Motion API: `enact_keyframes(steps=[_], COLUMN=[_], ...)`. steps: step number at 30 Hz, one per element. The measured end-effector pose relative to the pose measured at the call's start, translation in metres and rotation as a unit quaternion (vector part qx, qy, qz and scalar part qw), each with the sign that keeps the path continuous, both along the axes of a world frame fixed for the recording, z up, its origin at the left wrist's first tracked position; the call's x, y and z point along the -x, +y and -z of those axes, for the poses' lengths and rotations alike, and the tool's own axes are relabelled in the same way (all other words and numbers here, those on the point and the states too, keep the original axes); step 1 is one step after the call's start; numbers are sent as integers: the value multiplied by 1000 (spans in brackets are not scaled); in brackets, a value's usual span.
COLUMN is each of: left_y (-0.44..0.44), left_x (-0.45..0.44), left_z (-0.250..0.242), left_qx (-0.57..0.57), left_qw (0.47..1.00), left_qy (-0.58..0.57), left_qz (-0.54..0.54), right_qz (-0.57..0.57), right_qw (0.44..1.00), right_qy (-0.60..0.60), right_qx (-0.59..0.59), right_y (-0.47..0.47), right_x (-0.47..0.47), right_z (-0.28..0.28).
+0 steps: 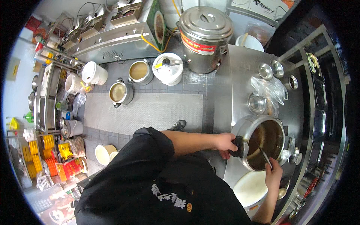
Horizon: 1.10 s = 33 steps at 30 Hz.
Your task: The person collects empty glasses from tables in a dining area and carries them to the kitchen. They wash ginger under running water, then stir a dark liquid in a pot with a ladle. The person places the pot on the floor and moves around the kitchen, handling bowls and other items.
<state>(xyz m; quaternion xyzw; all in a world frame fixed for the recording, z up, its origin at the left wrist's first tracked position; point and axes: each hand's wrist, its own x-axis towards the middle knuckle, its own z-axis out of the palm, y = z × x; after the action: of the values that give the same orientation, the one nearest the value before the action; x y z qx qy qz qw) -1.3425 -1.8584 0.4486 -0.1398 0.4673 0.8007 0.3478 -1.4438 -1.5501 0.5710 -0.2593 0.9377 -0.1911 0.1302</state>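
A large aluminium pot (pixel 240 126) stands on the steel counter (pixel 239 67) at my right, with brown residue or liquid low on its inside. My left hand (pixel 226 143) grips the black side handle (pixel 239 146) of this pot. In my right hand (pixel 273 171) is the handle of a metal utensil (pixel 265 158), which reaches over the rim into the pot. Its far end is hard to make out against the brown interior. A round white board (pixel 250 189) lies on the counter just below the pot, close to my right forearm.
Metal bowls (pixel 256 103) and a clear plastic bag (pixel 270 87) sit beyond the pot. A steel rack (pixel 308 92) borders the counter. On the floor are two pots of liquid (pixel 118 92), a lidded white pot (pixel 168 73), a large lidded steel boiler (pixel 206 33) and a mat (pixel 146 112).
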Motion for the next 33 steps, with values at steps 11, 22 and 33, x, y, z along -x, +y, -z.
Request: enact_keyframes(steps=[11, 22, 33], left_y=[-21, -43, -66], left_x=[6, 7, 0], left_z=[-10, -31, -67], left_qx=[33, 122, 170], left_qw=[999, 990, 980], left_qy=[39, 41, 55], left_qz=[-12, -49, -81], right_qz=[10, -27, -103], right_qw=[987, 992, 988], right_qy=[51, -69, -29], right_qx=[-151, -106, -109], right_y=[18, 23, -7], right_x=[-11, -62, -56], right_z=[-18, -31, -29])
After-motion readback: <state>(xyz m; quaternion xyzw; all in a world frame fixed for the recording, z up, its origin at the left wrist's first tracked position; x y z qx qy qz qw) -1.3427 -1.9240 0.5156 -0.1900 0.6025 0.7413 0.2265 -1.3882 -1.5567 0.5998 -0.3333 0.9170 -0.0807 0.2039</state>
